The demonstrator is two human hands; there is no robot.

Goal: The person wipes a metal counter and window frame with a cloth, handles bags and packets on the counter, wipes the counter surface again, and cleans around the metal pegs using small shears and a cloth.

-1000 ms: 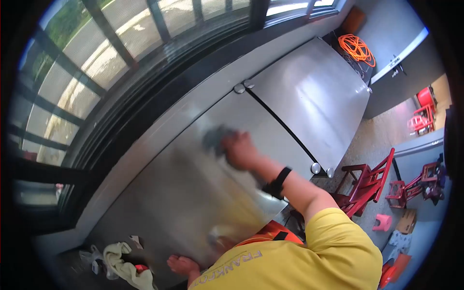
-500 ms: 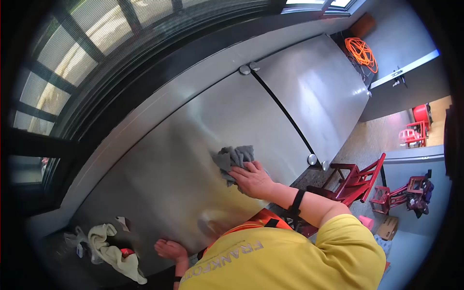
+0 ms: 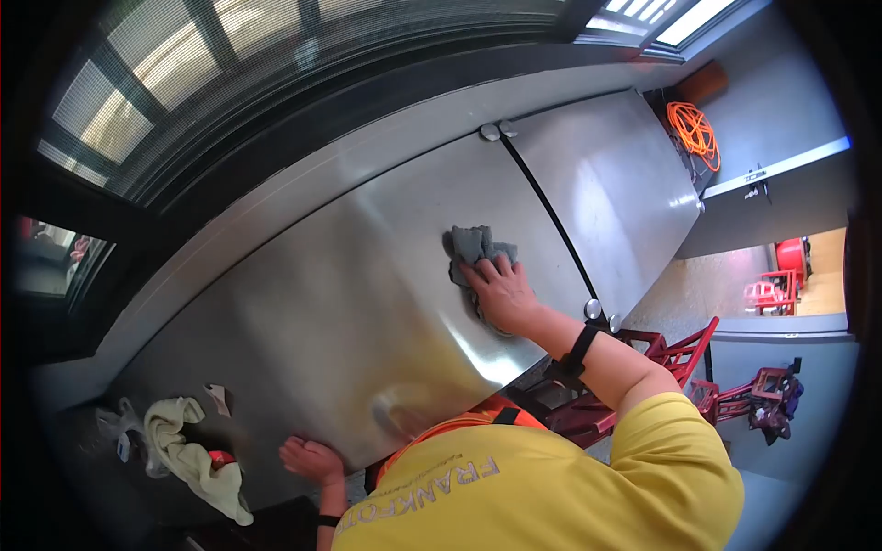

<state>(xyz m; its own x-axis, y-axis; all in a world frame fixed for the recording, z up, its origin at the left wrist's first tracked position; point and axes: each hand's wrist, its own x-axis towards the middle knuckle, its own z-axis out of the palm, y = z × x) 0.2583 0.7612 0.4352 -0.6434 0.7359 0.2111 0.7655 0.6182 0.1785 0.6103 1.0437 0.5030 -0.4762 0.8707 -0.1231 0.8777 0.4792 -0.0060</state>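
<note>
My right fingers (image 3: 503, 266) were part-spread, bent over the grey cloth (image 3: 471, 248), pinning it to the table (image 3: 294, 312). Cloth bunched, no clear long axis, bulk under and past fingertips, toward window (image 3: 179, 60). My left hand (image 3: 315, 461), half-open, nothing visible in it, was farther off.

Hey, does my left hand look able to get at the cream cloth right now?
Probably yes. Your left hand looks empty beside the cream cloth, with bare steel surface between; only a small red item sits against the near side.
</note>
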